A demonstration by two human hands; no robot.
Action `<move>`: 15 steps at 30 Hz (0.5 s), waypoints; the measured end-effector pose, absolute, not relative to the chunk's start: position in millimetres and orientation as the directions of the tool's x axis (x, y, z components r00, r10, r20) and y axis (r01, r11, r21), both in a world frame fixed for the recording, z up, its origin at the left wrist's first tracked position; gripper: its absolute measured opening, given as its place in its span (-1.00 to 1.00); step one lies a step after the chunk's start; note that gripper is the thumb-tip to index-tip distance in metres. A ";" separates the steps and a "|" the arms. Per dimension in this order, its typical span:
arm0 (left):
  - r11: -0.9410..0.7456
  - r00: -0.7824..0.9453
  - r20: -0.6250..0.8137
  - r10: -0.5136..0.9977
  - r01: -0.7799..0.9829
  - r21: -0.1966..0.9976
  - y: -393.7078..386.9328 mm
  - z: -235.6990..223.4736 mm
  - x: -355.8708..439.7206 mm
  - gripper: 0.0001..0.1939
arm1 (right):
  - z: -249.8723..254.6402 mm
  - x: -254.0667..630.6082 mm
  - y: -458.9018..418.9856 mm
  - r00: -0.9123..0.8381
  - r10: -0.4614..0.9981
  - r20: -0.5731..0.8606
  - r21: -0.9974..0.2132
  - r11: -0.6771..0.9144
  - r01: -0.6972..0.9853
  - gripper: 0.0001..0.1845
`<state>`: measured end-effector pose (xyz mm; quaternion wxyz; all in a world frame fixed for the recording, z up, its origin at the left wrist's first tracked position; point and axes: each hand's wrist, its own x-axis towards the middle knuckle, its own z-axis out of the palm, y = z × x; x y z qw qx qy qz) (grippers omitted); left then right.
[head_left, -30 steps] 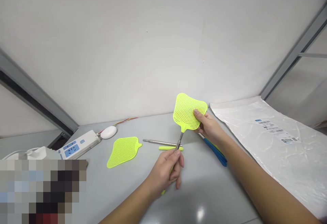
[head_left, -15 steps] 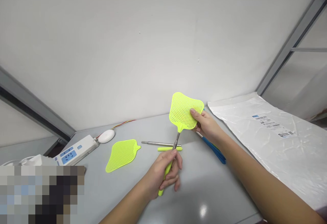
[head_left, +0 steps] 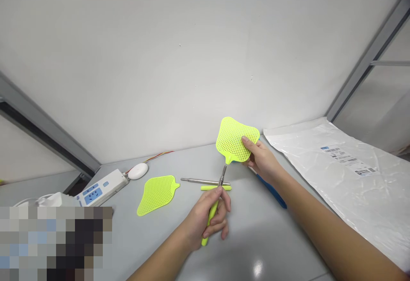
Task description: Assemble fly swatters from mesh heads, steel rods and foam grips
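Observation:
My right hand [head_left: 262,159] pinches a yellow-green perforated swatter head [head_left: 235,139] held upright above the grey table [head_left: 166,238]. My left hand [head_left: 208,217] is closed round a metal telescopic rod with a yellow-green grip [head_left: 214,206]. The rod's tip sits just below the head's neck, with a small gap between them. A second swatter head [head_left: 157,193] lies flat on the table to the left. A second metal rod [head_left: 205,181] with a yellow-green grip piece [head_left: 215,188] lies behind my left hand.
A blue handle [head_left: 272,190] lies under my right forearm. A clear plastic bag with labels [head_left: 346,174] covers the table's right side. A white power strip [head_left: 101,186], a white oval device [head_left: 138,171] and a blurred patch sit at the left. The wall stands close behind.
The rod's tip, which met the swatter head's neck earlier, now shows a small gap below it. Both hands stay in nearly the same place.

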<state>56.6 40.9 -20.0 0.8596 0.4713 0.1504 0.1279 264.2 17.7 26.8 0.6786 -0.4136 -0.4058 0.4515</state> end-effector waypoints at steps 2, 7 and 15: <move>0.532 0.923 -0.139 0.359 -0.079 0.843 41.4 -20.5 56.3 -0.55 | 26.2 265.7 18.2 0.281 0.945 0.170 -0.920 0.254 -0.298 -0.64; 0.543 0.926 -0.139 0.352 -0.081 0.836 43.0 -21.2 55.6 -0.55 | 23.8 262.5 19.2 0.241 0.956 0.167 -0.931 0.233 -0.281 -0.61; 0.526 0.934 -0.144 0.327 -0.053 0.849 42.0 -18.8 56.0 -0.57 | 22.7 253.3 20.0 0.248 0.963 0.107 -0.918 0.191 -0.346 -0.61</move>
